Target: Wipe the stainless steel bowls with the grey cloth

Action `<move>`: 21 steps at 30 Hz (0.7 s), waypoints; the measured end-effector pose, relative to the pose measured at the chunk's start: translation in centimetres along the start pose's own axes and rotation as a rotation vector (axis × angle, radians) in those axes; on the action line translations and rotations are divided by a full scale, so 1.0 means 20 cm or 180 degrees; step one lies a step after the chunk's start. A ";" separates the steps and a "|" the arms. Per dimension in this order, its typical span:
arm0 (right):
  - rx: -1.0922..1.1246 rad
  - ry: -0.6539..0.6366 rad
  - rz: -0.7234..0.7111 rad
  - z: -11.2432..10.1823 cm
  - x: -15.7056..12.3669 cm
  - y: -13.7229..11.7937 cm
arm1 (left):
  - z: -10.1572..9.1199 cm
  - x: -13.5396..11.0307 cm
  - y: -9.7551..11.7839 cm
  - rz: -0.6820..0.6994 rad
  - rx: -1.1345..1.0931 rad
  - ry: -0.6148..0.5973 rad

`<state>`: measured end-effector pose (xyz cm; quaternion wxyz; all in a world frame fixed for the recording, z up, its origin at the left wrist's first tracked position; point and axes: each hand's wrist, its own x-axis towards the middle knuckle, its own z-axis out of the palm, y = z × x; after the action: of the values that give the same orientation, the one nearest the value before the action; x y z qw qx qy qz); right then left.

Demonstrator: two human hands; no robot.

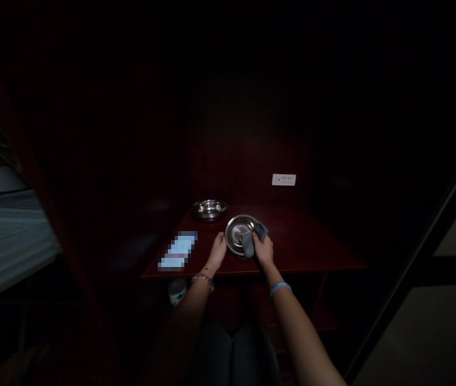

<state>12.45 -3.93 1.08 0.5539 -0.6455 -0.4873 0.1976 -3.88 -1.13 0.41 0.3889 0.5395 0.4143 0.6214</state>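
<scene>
Flanking a metal bowl [236, 231], left fingers [221, 240] grip its left side while right fingers [256, 242] clutch cloth [247, 245].

Two hands [218, 251] [264, 251], one cloth [247, 244], one single bowl [234, 232], one bowl stack [209, 216], one socket [284, 179]

Very dim; dark-red wooden desk [304, 244] faintly lit, near-black above it, soft sheen on round silver metal bowl [234, 231] over it, pale rectangular patch [177, 251] at its front left pixelated
</scene>
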 end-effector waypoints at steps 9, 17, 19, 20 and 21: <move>-0.0074 0.0010 0.0023 0.00 0.00 0.00 | 0.00 0.00 0.01 0.0074 0.0032 0.0002; -0.0012 0.0037 -0.0033 0.00 0.00 -0.01 | 0.00 -0.01 0.01 0.0014 0.0070 -0.0037; -0.0040 0.0049 -0.0011 0.00 -0.01 0.00 | 0.00 -0.01 0.01 0.0018 0.0058 -0.0047; -0.0052 0.0052 -0.0004 0.00 -0.01 0.00 | 0.00 -0.01 0.01 0.0017 0.0056 -0.0048; -0.0057 0.0049 -0.0002 0.00 -0.01 0.00 | 0.00 -0.01 0.01 0.0018 0.0055 -0.0047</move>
<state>12.46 -4.07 1.06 0.5519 -0.6518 -0.4850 0.1880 -3.94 -1.36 0.52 0.3855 0.5486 0.4152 0.6149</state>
